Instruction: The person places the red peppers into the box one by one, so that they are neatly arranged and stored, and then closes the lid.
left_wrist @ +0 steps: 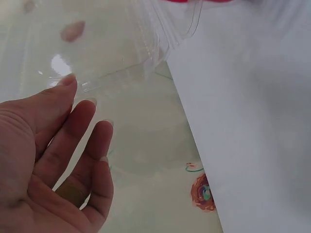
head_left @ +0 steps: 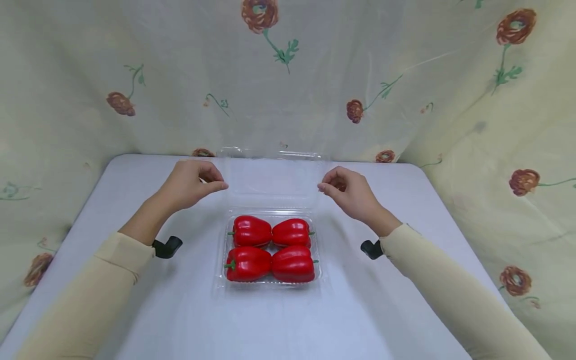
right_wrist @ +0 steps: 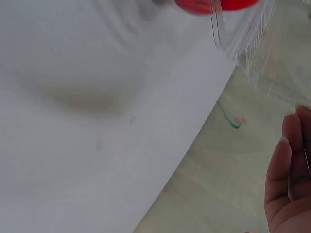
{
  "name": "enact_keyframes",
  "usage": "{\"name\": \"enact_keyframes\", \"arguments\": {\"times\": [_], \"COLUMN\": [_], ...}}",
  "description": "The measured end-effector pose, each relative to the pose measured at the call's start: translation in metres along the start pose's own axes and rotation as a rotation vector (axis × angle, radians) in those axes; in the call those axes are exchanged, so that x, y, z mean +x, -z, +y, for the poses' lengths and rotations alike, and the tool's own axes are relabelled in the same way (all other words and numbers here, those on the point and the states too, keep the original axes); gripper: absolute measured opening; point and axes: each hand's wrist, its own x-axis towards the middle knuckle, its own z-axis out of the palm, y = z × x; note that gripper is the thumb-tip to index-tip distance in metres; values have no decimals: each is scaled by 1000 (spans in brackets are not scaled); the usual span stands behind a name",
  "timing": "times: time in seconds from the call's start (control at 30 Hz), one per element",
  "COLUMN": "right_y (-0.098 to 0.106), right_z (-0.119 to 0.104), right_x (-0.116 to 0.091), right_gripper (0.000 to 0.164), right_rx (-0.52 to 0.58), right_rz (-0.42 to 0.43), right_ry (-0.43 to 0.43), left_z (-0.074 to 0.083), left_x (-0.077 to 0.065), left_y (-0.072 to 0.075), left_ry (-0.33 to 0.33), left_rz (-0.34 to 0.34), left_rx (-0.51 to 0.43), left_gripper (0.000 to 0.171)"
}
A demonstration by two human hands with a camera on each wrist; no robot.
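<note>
Several red bell peppers [head_left: 293,263] lie in two rows in a clear plastic clamshell box [head_left: 270,286]. Its transparent lid [head_left: 272,177] stands raised behind the peppers, hinged at the box's far side. My left hand [head_left: 194,184] pinches the lid's left edge between thumb and fingertips; the left wrist view shows the thumb on the plastic [left_wrist: 116,76] with the other fingers loosely bent. At the opposite edge my right hand [head_left: 350,192] pinches the lid likewise. In the right wrist view only part of that hand [right_wrist: 291,179] shows, and its thumb is hidden.
The box sits on a white table [head_left: 270,325] with rounded far corners. A pale curtain [head_left: 306,90] printed with brown flowers hangs behind the table and along both sides. Small black mounts [head_left: 167,247] stick out at the wrists.
</note>
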Motion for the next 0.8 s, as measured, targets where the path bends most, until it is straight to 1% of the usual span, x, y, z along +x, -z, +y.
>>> {"name": "enact_keyframes", "arguments": {"times": [0.13, 0.23, 0.33, 0.4, 0.47, 0.57, 0.67, 0.8], "right_y": [0, -2, -8, -12, -15, -21, -28, -39], "right_z": [-5, -6, -7, -6, -5, -2, 4, 13], "right_x": [-19, -33, -46, -55, -63, -77, -88, -99], "right_gripper": [12, 13, 16, 19, 22, 25, 25, 23], "right_rx": [-96, -153, -199, -219, -224, -220, -209, -190], "right_rz": [18, 20, 27, 33, 34, 25, 17, 23], "right_ry": [89, 169, 243, 270, 280, 258, 227, 235], "left_z": [5, 7, 8, 9, 9, 8, 5, -1], "left_x": [-14, -27, -43, -55, -65, -77, -85, -92], "left_y": [-1, -4, -8, -11, -15, -23, -32, -43], "left_ry": [-63, -112, -132, -133, -142, -166, -194, -205], "left_rz": [-5, 7, 22, 22, 20, 20, 25, 11], "left_rx": [38, 71, 127, 165, 194, 200, 196, 209], "left_gripper": [10, 7, 11, 15, 19, 23, 24, 23]}}
